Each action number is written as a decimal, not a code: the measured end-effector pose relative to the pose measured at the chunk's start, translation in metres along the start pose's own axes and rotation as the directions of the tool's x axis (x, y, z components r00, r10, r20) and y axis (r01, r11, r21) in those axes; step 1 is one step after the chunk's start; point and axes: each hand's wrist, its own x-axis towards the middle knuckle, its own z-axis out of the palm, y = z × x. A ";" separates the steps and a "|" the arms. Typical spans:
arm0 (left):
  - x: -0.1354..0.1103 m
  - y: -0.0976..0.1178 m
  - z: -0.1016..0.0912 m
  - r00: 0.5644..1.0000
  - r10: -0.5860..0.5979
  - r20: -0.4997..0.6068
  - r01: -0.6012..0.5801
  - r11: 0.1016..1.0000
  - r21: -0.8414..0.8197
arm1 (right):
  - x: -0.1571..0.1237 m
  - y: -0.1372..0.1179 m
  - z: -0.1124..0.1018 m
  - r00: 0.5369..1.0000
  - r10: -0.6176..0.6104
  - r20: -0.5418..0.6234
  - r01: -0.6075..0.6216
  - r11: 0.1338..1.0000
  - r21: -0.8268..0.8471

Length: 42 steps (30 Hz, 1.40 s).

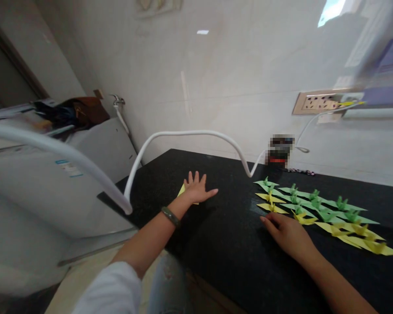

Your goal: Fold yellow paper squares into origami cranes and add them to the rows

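Observation:
My left hand [198, 189] lies flat with fingers spread on a yellow sheet of paper [182, 191] near the far left part of the black counter [229, 244]. Only a corner of the sheet shows from under the hand. My right hand [286, 231] rests on the counter with its fingers together and loosely curled, touching the near end of rows of folded green and yellow paper cranes [317, 209]. Nothing shows inside that hand.
A white cable [190, 133] arcs over the counter's back edge toward a wall socket plate [317, 103]. A small dark object [280, 152] stands by the wall. A white appliance [52, 183] with bags on top stands left of the counter.

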 end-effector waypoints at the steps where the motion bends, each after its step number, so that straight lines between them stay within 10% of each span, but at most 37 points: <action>1: -0.011 -0.015 -0.009 0.998 -0.015 0.062 0.002 0.980 0.201 | -0.001 -0.001 0.000 1.000 -0.004 -0.002 0.004 1.000 0.013; 9: -0.147 -0.082 -0.031 0.891 0.117 0.439 -0.362 0.767 0.529 | -0.004 -0.012 0.001 0.999 -0.045 -0.004 0.045 0.995 0.087; 13: -0.183 -0.102 -0.029 0.899 0.307 0.313 -0.438 0.626 0.645 | -0.005 -0.014 -0.002 0.999 -0.013 -0.044 0.018 0.994 0.112; 17: -0.178 -0.113 -0.029 0.766 0.583 0.270 -0.590 0.472 0.655 | -0.006 -0.017 -0.001 0.994 0.016 -0.105 0.007 0.977 0.215; 21: -0.145 -0.063 -0.013 0.687 0.720 0.097 -0.593 0.478 0.648 | -0.006 -0.021 0.001 0.993 0.117 -0.001 -0.097 0.823 0.560; 23: -0.126 -0.017 0.005 0.700 0.713 0.036 -0.564 0.521 0.641 | -0.008 -0.024 -0.003 0.967 0.098 0.234 -0.249 0.545 0.801; 26: -0.106 0.052 0.038 0.611 0.791 -0.012 -0.644 0.506 0.573 | -0.011 -0.026 -0.013 0.924 -0.016 0.381 -0.372 0.185 0.910; 30: -0.096 0.097 0.068 0.485 0.874 -0.026 -0.787 0.449 0.423 | -0.008 -0.022 -0.026 0.977 0.153 0.151 -0.152 -0.003 0.988; 33: -0.087 0.097 0.072 0.512 0.857 0.055 -0.850 0.497 0.178 | -0.004 -0.014 -0.034 0.936 0.336 -0.105 0.105 0.018 0.994; 37: -0.068 0.092 0.065 0.808 0.589 0.021 -0.513 0.720 -0.466 | -0.003 -0.007 -0.041 0.930 0.328 -0.168 0.151 0.075 0.986; 39: -0.061 0.095 0.063 0.903 0.419 0.090 -0.215 0.625 -0.751 | -0.003 -0.007 -0.040 0.951 0.275 -0.143 0.119 0.104 0.987; 42: -0.059 0.097 0.063 0.767 0.440 0.468 0.214 0.512 -0.832 | -0.004 -0.008 -0.035 0.958 0.252 -0.135 0.077 0.225 0.971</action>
